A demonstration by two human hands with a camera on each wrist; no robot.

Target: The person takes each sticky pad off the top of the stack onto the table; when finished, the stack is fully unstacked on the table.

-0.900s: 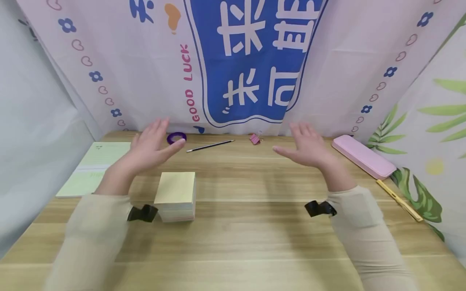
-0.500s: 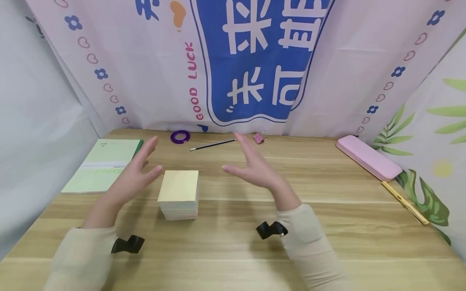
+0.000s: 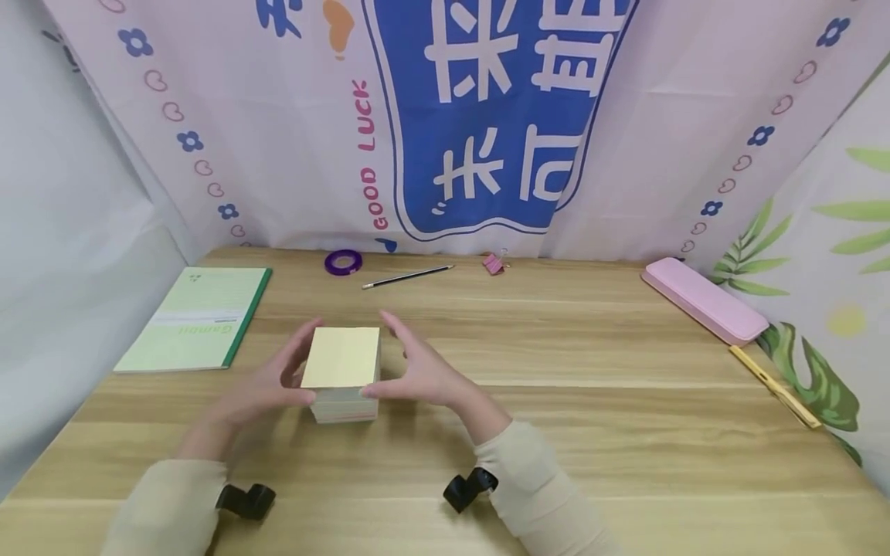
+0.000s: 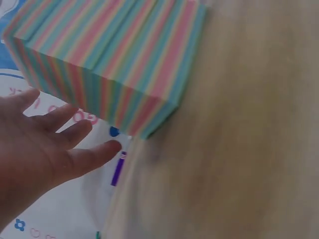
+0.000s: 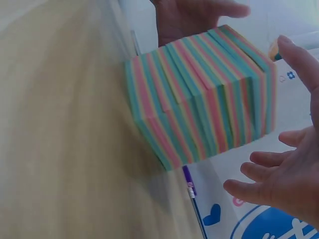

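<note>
Two hands flank a block of sticky notes [image 3: 343,373] on the wooden table [image 3: 556,432] in the head view: the left hand [image 3: 267,386] sits just beside its left face and the right hand [image 3: 417,371] just beside its right face, both with straight, spread fingers, thumbs at the block's near corners; whether the skin actually touches the paper I cannot tell. Beyond the fingertips, near the hanging cloth, lie a purple tape roll [image 3: 343,262], a pencil [image 3: 406,276] and a pink binder clip [image 3: 494,264]. Outward from the left hand lies a green notebook [image 3: 191,318]; well off past the right hand are a pink pencil case [image 3: 698,300] and a yellow ruler [image 3: 773,386]. From the left wrist, the left hand [image 4: 45,144] shows fingers extended and fanned, close under the striped side of the block [image 4: 109,64] but apart from it. From the right wrist, the right hand [image 5: 284,174] is likewise splayed, its fingers near the block [image 5: 199,99] with a gap showing, while the left hand's fingers [image 5: 199,15] appear behind the far side.
</note>
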